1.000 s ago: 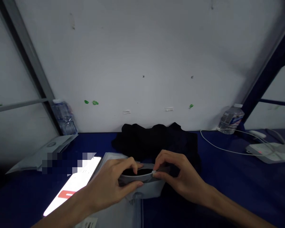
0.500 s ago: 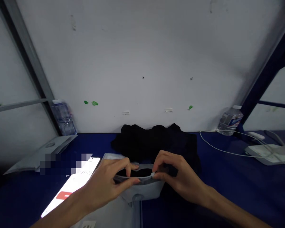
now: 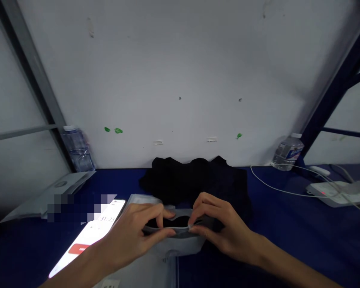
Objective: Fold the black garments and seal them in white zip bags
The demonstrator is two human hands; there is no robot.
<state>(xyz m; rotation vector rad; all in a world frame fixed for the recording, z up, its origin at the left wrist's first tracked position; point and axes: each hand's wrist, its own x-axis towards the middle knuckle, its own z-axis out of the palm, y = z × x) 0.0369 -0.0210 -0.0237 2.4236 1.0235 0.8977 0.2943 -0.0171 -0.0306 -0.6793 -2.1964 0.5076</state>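
Observation:
A frosted plastic zip bag (image 3: pixel 183 246) stands with its mouth gaping toward me, and something black shows inside it. My left hand (image 3: pixel 141 226) is closed in a pinch on the left part of the bag's rim, thumb in front. At the right part of the same rim, my right hand (image 3: pixel 217 220) pinches the zip's slider between thumb and forefinger; the fingertips mostly cover it. Behind both hands lies a crumpled heap of black cloth (image 3: pixel 180 180). Under my left forearm are further flat frosted bags (image 3: pixel 141 270).
A lit phone (image 3: pixel 93 236) lies left of my left hand. Packed bags (image 3: pixel 60 188) and a water bottle (image 3: pixel 78 150) are at the back left. Another bottle (image 3: pixel 288 152), a white cable (image 3: pixel 267 186) and a power strip (image 3: pixel 339 194) sit on the right of the blue table (image 3: pixel 276 224).
My right hand has slid a little left along the bag's rim with the slider, closer to my left hand. The left hand keeps its pinch. The view has shifted slightly.

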